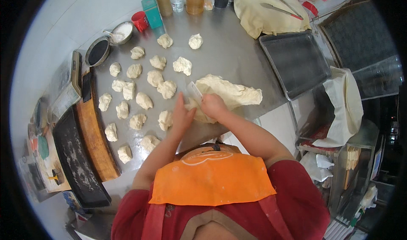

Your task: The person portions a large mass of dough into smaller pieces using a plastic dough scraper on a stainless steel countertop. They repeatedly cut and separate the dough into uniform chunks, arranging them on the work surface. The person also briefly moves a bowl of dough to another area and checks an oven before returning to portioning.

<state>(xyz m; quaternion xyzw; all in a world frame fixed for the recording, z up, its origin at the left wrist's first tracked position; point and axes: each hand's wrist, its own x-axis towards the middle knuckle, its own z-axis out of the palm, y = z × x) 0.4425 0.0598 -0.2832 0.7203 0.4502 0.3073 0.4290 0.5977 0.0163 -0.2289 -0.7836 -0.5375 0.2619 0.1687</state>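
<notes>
My right hand (213, 106) is closed around a whitish flat dough scraper (194, 92), whose edge stands at the left end of a large dough mass (235, 92). My left hand (183, 114) lies just left of the scraper, thumb apart from the fingers, beside the dough's end; whether its palm touches dough is hidden. Several rough dough pieces are spread over the metal table to the left, among them one (165, 120) next to my left wrist, one (167, 89) above that hand and one (182, 65) farther back.
A black baking tray (295, 62) is at the right, below a cloth-covered heap (270, 12) with tongs (281, 11) on it. Bowls (122, 32), a red mug (140, 21), a green tin (152, 12) and jars (195, 0) line the back. A wooden board (95, 138) and dark tray (79, 163) flank the left edge.
</notes>
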